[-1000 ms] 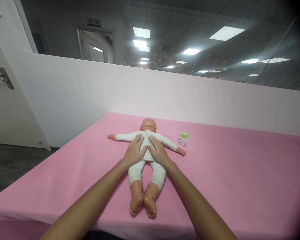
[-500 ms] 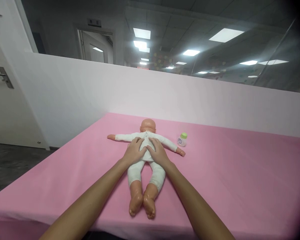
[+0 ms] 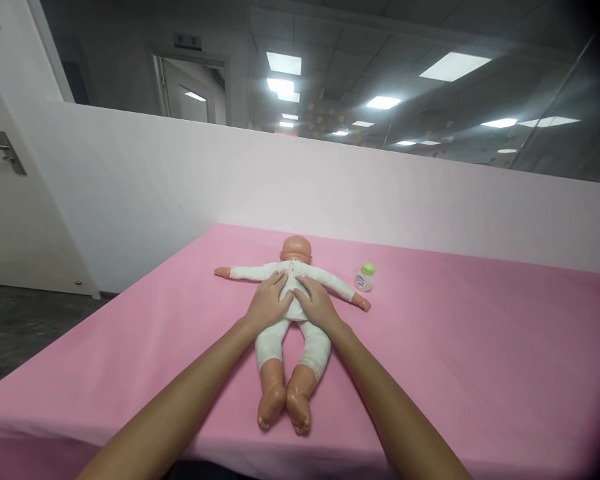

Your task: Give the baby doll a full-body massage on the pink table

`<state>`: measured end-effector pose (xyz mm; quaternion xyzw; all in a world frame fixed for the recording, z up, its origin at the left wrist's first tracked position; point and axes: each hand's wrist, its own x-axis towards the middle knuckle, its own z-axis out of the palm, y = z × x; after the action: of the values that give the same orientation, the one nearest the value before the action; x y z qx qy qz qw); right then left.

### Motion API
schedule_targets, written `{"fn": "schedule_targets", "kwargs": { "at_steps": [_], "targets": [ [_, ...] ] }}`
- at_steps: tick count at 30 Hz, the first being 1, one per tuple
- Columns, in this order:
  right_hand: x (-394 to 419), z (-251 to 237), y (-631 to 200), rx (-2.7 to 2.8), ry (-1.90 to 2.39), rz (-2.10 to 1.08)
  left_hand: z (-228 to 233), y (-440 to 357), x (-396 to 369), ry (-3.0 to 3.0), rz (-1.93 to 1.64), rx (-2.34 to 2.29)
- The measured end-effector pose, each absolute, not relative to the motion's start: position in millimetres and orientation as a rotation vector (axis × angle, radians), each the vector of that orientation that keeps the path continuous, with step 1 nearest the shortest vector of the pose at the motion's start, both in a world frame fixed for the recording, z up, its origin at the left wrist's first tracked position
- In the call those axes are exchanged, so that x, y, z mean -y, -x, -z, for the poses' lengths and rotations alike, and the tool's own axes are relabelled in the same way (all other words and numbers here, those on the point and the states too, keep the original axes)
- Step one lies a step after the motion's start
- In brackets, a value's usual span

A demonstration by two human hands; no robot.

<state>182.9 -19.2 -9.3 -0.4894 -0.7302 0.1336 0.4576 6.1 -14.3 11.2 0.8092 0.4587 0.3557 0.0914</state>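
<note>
A broad desk (image 3: 480,347) covered in a smooth pink cloth fills the lower part of the scene, running from the near edge back to a plain white partition wall (image 3: 330,180) on the far side. Above that partition, panes of glass show a dim room with lit ceiling panels. At the far left stands a white door (image 3: 10,220) with a metal handle.

A plastic baby doll in a white cloth romper (image 3: 291,313) lies face down in the middle of the desk, its bald head toward the far side and its bare feet toward the near edge, close together. Its sleeved arms are spread straight out to the left and right, flat on the pink cloth.

Both of the person's bare forearms reach in from the near edge, one on each side of the doll's legs. The left hand (image 3: 269,301) lies palm down on the left half of the doll's back, its fingers spread flat over the white cloth and gripping nothing. The right hand (image 3: 318,303) lies likewise on the right half of the back, fingers flat and apart, pressing rather than holding. The two hands meet at the thumbs over the middle of the back.

A small clear bottle with a green cap (image 3: 365,277) stands upright on the desk just beyond the doll's right arm, apart from both hands.
</note>
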Motion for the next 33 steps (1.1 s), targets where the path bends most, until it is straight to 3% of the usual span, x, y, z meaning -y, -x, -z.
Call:
{"fn": "schedule_targets", "kwargs": {
  "at_steps": [17,33],
  "targets": [
    [23.1,2.7,-181.1,1.787,1.2,-0.262,-19.9,-9.2,21.4,-2.481,-1.261,-1.422],
    [24.7,3.6,-181.9,1.774,1.223,-0.339,-14.2,-7.1,17.9,-2.517,-1.144,-1.442]
  ]
}}
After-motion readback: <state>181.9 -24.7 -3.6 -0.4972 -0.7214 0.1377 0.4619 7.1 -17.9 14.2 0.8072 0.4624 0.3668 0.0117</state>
